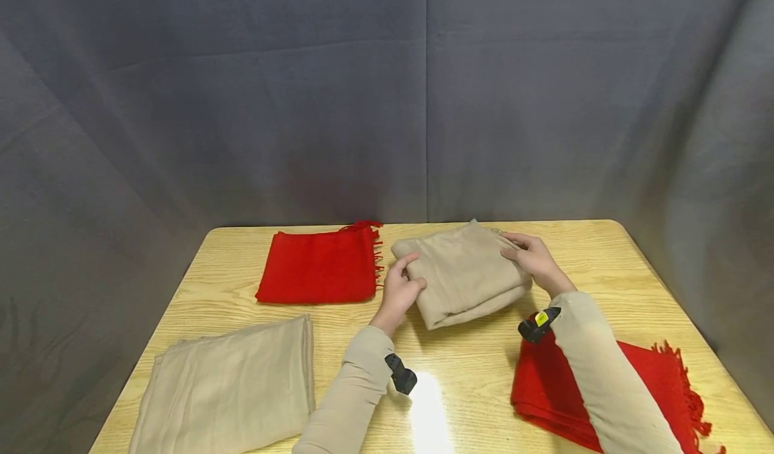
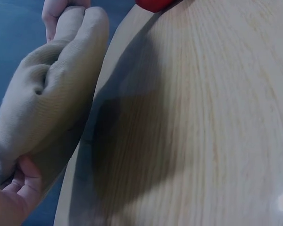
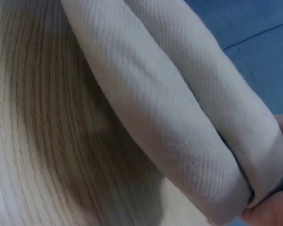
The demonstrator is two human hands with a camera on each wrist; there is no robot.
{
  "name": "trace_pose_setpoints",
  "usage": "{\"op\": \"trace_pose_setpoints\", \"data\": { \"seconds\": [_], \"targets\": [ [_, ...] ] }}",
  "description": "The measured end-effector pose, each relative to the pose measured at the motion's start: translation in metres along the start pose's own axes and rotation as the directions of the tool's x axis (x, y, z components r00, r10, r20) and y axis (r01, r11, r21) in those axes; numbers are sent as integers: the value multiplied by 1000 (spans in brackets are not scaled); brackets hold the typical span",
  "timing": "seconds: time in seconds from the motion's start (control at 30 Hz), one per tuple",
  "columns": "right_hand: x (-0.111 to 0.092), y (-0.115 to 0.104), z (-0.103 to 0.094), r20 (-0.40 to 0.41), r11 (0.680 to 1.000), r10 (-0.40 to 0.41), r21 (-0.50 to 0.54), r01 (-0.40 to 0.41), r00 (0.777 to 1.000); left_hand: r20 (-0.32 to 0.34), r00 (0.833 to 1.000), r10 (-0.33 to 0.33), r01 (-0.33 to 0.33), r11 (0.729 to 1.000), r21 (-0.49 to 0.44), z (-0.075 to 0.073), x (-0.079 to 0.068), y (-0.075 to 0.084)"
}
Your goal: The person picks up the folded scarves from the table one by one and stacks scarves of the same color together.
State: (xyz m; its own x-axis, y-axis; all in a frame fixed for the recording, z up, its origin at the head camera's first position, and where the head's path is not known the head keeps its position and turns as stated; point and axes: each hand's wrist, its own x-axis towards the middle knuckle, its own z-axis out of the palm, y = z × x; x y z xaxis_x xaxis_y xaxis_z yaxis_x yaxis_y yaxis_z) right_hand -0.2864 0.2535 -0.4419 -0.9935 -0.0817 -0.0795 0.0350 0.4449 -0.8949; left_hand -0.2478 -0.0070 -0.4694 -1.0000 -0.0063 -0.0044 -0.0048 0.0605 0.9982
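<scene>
Hands (image 1: 402, 294) (image 1: 537, 262) holding beige cloth (image 1: 464, 273), yellow label (image 1: 541, 318) illegible

The folded cloth (image 1: 465, 273) right of centre is beige, finely ribbed in the right wrist view; the lower-left cloth (image 1: 236, 387) is beige too. Red covers the fringed cloth (image 1: 320, 266) left of centre and the lower-right cloth (image 1: 656, 373). The tabletop (image 1: 595, 259) shows pale yellow, streaked wood grain, the curtain (image 1: 338, 105) is dark grey and the sleeves (image 1: 351, 393) beige.

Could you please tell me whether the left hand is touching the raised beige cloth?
Touching. The left wrist view shows the left hand gripping one end of the raised beige cloth, with no gap between skin and fabric.
</scene>
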Motion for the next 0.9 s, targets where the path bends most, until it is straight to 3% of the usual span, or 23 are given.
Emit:
{"op": "trace_pose_setpoints", "data": {
  "seconds": [0.43,0.9],
  "targets": [
    [-11,-17,2,-45,1000,-8,-13,7,999,15,1000,12,-12,1000,-7,-10,0,13],
    [-22,-25,4,-97,997,-69,-22,67,993,16,1000,11,-11,1000,2,-17,1,24]
  ]
}}
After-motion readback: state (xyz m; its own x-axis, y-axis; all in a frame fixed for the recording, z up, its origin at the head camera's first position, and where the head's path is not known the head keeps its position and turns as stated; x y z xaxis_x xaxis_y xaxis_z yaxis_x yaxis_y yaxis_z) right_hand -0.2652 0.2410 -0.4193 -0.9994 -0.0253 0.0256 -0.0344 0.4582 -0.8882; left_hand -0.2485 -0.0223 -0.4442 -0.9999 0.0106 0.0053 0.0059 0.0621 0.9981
